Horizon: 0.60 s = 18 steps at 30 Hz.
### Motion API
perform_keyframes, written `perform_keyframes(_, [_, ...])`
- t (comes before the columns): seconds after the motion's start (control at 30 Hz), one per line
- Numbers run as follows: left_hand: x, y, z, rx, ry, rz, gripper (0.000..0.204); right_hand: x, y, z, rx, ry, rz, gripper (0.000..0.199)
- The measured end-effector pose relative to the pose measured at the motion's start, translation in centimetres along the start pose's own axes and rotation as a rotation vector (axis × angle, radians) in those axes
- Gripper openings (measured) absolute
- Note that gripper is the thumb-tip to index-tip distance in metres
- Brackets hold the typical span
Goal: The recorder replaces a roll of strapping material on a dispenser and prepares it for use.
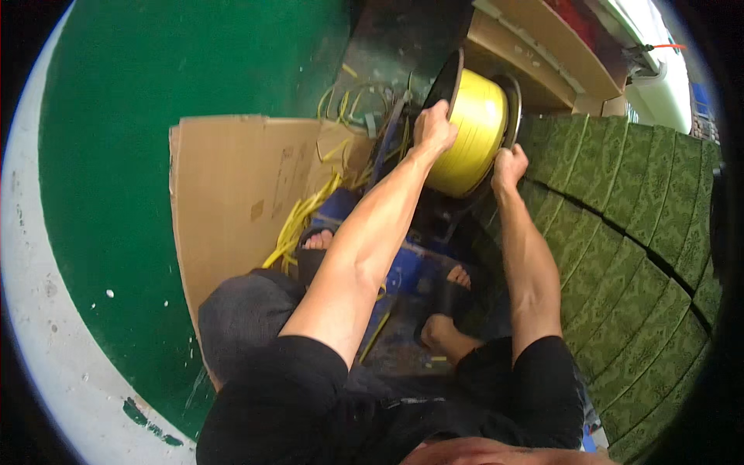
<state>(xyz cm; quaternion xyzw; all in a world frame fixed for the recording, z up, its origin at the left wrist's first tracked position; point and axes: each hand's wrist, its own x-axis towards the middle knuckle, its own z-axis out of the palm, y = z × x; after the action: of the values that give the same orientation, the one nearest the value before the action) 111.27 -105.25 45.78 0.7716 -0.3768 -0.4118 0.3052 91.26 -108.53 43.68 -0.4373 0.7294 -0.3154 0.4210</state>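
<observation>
A large reel [474, 128] wound with yellow strapping band stands on edge between black round flanges, ahead of my feet. My left hand [434, 128] grips the near-left flange at its rim. My right hand [508, 167] holds the lower right edge of the reel, fingers closed around the flange. Loose yellow strap [298, 225] trails down to the left of the reel, over a blue frame [403, 271] under my feet.
A flattened brown cardboard sheet [232, 194] lies on the green floor [108, 155] at left. A stack of green patterned mats [628, 232] fills the right side. Wooden boards [542, 46] lean behind the reel. Tangled strap offcuts [356, 101] lie beyond the cardboard.
</observation>
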Motion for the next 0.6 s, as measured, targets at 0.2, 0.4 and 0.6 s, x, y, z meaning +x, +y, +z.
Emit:
perform_keyframes(0.2, [0.7,-0.7,0.0,0.038,0.014,0.043,0.019,0.1,0.9,0.2,-0.182,0.006,0.051,0.016])
perform_keyframes(0.4, [1.2,-2.6,0.6,0.19,0.106,0.056,0.022,-1.8,-0.6,0.7,-0.326,0.045,-0.051,0.039])
perform_keyframes(0.6, [3.7,-2.8,0.1,0.349,-0.102,0.134,0.037,-6.5,3.8,3.2,-0.444,0.282,0.099,0.03])
